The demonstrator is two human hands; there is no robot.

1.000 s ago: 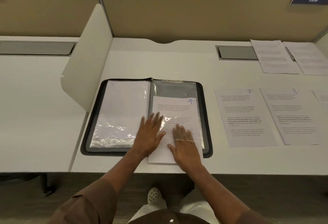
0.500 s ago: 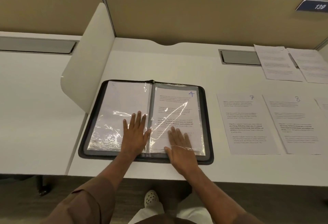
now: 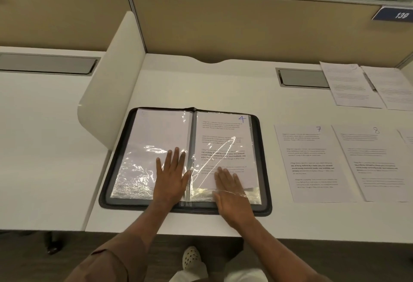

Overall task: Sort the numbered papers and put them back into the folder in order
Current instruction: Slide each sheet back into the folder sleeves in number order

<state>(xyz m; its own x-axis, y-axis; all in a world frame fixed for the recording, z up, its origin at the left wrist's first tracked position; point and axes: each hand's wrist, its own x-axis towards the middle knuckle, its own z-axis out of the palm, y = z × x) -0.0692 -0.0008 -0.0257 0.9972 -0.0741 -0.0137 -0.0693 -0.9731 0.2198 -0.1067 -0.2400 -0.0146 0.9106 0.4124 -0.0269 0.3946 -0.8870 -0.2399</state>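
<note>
Head view, white desk (image 3: 201, 85), tan partitions (image 3: 245, 25) — folder (image 3: 107, 192) open, apparently zippered

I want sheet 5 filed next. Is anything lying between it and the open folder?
Nothing visible does. Sheet 5 lies at the desk's far right, overlapping a grey desk hatch; bare desk separates it from the folder. Both hands, left hand and right hand, rest on the folder's sleeves.

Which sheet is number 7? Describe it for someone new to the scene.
Start at the open black folder on the white desk. Just right of it two loose sheets lie side by side; sheet 7 is the nearer, with a blue "7" at top right, unlike sheet 8.
</note>
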